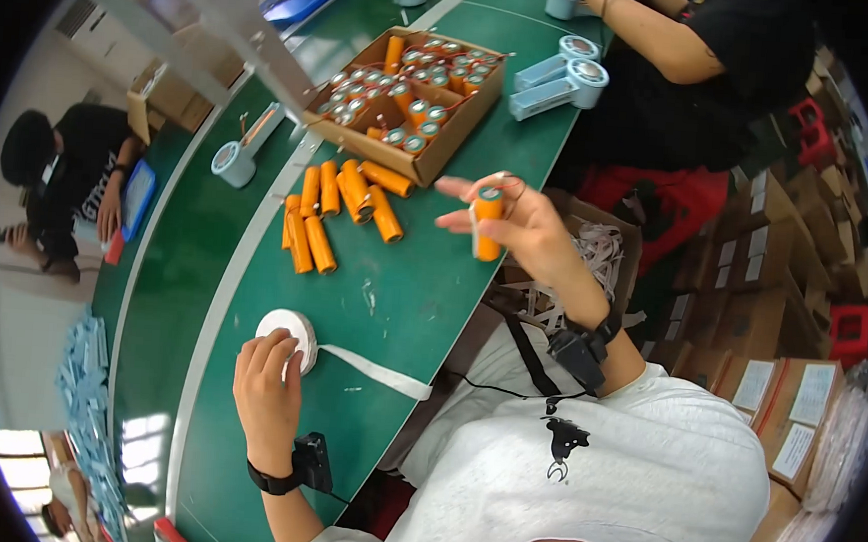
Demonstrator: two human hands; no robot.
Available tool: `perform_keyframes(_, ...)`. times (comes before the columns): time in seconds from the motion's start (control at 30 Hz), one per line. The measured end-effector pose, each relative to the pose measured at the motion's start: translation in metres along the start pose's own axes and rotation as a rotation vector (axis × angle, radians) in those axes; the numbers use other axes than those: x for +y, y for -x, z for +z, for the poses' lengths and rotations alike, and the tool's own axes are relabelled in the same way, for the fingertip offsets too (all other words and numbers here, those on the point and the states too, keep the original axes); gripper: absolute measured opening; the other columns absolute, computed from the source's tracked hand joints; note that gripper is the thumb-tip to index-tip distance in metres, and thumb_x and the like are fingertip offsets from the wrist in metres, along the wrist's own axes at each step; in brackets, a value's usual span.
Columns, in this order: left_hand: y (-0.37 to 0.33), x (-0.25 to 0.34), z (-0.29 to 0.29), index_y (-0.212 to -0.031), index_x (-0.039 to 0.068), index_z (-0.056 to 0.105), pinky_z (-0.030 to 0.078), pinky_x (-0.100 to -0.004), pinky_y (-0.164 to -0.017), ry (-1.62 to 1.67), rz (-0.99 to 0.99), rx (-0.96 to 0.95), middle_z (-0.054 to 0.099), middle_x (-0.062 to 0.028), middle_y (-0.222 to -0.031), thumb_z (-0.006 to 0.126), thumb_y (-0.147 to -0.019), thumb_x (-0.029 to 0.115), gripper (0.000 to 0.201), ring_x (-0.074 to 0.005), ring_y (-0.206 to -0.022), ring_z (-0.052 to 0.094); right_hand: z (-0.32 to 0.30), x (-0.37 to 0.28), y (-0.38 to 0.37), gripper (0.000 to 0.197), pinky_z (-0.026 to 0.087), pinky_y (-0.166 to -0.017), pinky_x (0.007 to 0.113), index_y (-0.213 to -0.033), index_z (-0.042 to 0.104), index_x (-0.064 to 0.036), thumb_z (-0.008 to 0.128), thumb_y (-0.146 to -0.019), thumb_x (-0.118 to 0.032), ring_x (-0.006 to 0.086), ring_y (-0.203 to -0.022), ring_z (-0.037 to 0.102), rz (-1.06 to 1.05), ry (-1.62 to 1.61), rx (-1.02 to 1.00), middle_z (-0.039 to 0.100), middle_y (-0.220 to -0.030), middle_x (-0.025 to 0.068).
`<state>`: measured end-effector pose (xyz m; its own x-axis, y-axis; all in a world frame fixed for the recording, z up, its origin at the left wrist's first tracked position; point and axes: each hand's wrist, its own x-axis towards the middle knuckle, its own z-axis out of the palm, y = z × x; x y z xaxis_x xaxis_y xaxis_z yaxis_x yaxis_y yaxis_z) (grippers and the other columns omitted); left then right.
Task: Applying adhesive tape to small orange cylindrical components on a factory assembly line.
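My right hand (536, 233) is raised over the table's edge, its thumb and fingers closed on an orange cylindrical battery (488, 237). The battery stands about upright, with a thin wire near its top and a narrow white strip along its left side. My left hand (270, 385) curls its fingers over a roll of white tape (282, 321) lying on the green table. From the roll a loose tape end (378, 374) runs right to the table's edge. Several more orange batteries (327, 193) lie in a loose group beyond the roll.
A cardboard box (431, 162) of upright batteries sits at the far side. Light-blue tape dispensers (550, 86) stand right of it, another (234, 162) to the left. A box of white scraps (599, 251) is below my right hand. Other people (657, 36) work nearby.
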<state>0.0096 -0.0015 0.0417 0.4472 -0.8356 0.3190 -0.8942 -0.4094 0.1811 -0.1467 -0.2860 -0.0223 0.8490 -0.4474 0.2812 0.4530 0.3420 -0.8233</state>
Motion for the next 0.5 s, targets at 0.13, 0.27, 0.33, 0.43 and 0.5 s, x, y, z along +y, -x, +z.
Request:
perform_keyframes(0.13,-0.071,0.068,0.014,-0.092,0.003,0.058,0.046,-0.0364,-0.079,0.180,0.395,-0.032,0.059,-0.0091,-0.102,0.065,-0.069,0.001,0.024,-0.0277,-0.094,0.054,-0.035,-0.039,0.010,0.034,0.042,-0.093,0.031,-0.116,0.047,0.0010,0.056,-0.083,-0.002,0.0229,-0.103,0.056,-0.151,0.325,0.244,0.051,-0.123,0.0198)
perform_keyframes(0.27,-0.167,0.128,0.079,-0.095,0.002,0.054,0.043,-0.0364,-0.079,0.188,0.705,0.039,0.054,-0.0100,-0.099,0.064,-0.070,0.009,0.028,-0.0262,-0.095,0.050,-0.030,-0.069,0.021,0.035,0.044,-0.088,0.027,-0.114,0.048,0.0021,0.058,-0.081,-0.003,0.0180,-0.093,0.060,-0.145,0.426,0.285,0.057,-0.115,0.0170)
perform_keyframes(0.33,-0.201,0.134,0.115,-0.092,0.002,0.055,0.043,-0.0356,-0.076,-0.021,0.624,-0.017,0.054,-0.0100,-0.095,0.066,-0.069,0.012,0.027,-0.0261,-0.093,0.051,-0.015,-0.072,0.031,0.035,0.045,-0.087,0.026,-0.113,0.049,0.0025,0.058,-0.081,-0.003,0.0168,-0.090,0.060,-0.104,0.403,0.242,0.059,-0.112,0.0161)
perform_keyframes(0.43,-0.206,0.150,0.131,-0.093,0.004,0.056,0.043,-0.0350,-0.077,-0.254,0.557,-0.115,0.055,-0.0096,-0.096,0.069,-0.067,0.016,0.031,-0.0262,-0.095,0.051,-0.023,-0.069,0.055,0.030,0.045,-0.086,0.028,-0.108,0.052,0.0040,0.059,-0.079,-0.003,0.0214,-0.097,0.059,-0.080,0.419,0.244,0.060,-0.108,0.0170)
perform_keyframes(0.5,-0.188,0.152,0.105,-0.106,0.001,0.055,0.042,-0.0370,-0.087,0.079,0.635,-0.362,0.055,-0.0123,-0.108,0.068,-0.071,0.019,0.041,-0.0289,-0.105,0.050,-0.036,-0.062,0.071,0.030,0.046,-0.087,0.031,-0.103,0.055,0.0038,0.063,-0.076,-0.004,0.0259,-0.100,0.059,-0.065,0.409,0.202,0.060,-0.108,0.0184)
